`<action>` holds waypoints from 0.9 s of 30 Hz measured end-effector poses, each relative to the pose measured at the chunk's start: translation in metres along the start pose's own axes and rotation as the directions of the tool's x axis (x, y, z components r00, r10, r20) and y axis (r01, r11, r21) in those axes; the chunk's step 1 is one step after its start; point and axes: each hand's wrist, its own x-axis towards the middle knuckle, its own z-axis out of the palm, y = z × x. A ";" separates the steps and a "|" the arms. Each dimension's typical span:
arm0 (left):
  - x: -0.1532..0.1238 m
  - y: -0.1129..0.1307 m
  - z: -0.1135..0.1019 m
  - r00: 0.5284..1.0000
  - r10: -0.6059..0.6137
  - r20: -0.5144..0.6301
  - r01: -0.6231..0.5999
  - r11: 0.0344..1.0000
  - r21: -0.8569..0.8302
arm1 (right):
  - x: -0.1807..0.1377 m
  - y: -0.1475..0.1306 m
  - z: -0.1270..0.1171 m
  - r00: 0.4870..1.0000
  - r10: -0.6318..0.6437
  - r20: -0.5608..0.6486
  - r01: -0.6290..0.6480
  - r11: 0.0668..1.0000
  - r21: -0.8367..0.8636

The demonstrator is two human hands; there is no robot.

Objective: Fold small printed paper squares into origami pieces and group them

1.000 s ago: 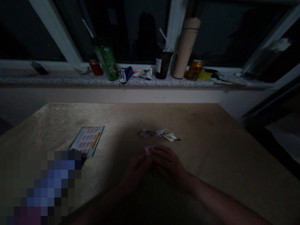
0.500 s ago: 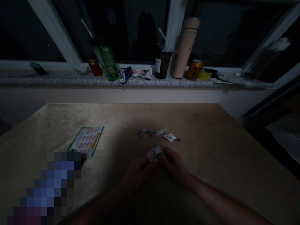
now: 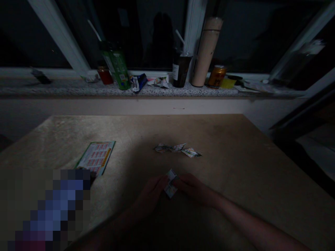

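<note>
A small folded piece of printed paper (image 3: 171, 191) is pinched between both hands, low over the middle of the table. My left hand (image 3: 154, 188) grips its left corner, fingers closed. My right hand (image 3: 188, 186) holds the right side, thumb and fingers pressed on it. The paper is turned like a diamond, one corner pointing away from me. Just beyond the hands lie several folded printed paper pieces (image 3: 178, 147) in a short row, touching or nearly so. Dim light hides the finger details.
A printed sheet or booklet (image 3: 95, 157) lies on the table (image 3: 222, 132) at the left, beside a blurred-out patch. Along the granite windowsill (image 3: 149, 91) stand a green bottle (image 3: 120, 71), a dark cup with straw (image 3: 179, 71), a tall beige flask (image 3: 206, 52) and an orange can (image 3: 217, 76).
The folded paper has turned to a diamond position and come slightly nearer to me. Both hands have shifted their grip to its left and right sides. The paper row stays put.
</note>
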 end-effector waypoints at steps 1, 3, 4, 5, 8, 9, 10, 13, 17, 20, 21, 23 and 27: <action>0.001 0.002 0.000 0.999 0.024 0.037 -0.025 1.000 0.016 | 0.000 0.001 0.000 1.000 0.016 -0.001 -0.016 1.000 0.026; 0.003 0.003 -0.001 0.993 0.068 0.092 -0.072 0.997 0.040 | 0.000 0.000 0.000 0.999 0.044 -0.002 -0.043 0.994 0.101; 0.004 0.003 -0.001 0.990 0.089 0.111 -0.094 0.995 0.045 | 0.000 -0.001 0.001 0.999 0.048 -0.006 -0.047 0.989 0.139; 0.005 0.003 -0.001 0.986 0.106 0.126 -0.113 0.993 0.043 | 0.000 -0.002 0.001 0.999 0.045 -0.015 -0.042 0.985 0.168; 0.006 0.000 -0.001 0.979 0.140 0.149 -0.143 0.990 0.011 | 0.002 -0.005 0.002 0.998 0.021 -0.065 -0.009 0.984 0.178; 0.006 0.000 -0.001 0.978 0.144 0.154 -0.145 0.989 -0.002 | 0.002 -0.006 0.002 0.997 0.010 -0.072 0.002 0.986 0.164; 0.006 -0.001 -0.001 0.976 0.145 0.160 -0.145 0.989 -0.014 | 0.003 -0.006 0.002 0.997 0.000 -0.074 0.011 0.989 0.148; 0.007 0.002 -0.002 0.972 0.113 0.204 -0.109 0.994 -0.034 | 0.003 -0.005 0.000 0.998 -0.012 -0.067 0.021 0.991 0.132; 0.007 0.009 -0.003 0.941 0.090 0.326 -0.098 0.995 0.010 | 0.001 -0.002 0.001 0.996 0.017 -0.090 -0.003 0.987 0.159; 0.008 0.006 -0.004 0.922 0.112 0.370 -0.129 0.991 0.023 | 0.001 0.001 0.003 0.991 0.000 -0.134 0.011 0.997 0.079; 0.008 0.005 -0.003 0.920 0.112 0.376 -0.132 0.991 0.027 | 0.001 0.001 0.004 0.988 -0.002 -0.157 0.009 0.999 0.045; 0.008 0.001 -0.002 0.920 0.109 0.376 -0.138 0.989 0.049 | 0.001 0.001 0.005 0.977 -0.008 -0.215 0.004 1.000 -0.015; 0.008 -0.004 0.001 0.929 0.120 0.350 -0.162 0.982 0.093 | 0.001 -0.001 0.008 0.952 -0.057 -0.300 0.029 0.995 -0.097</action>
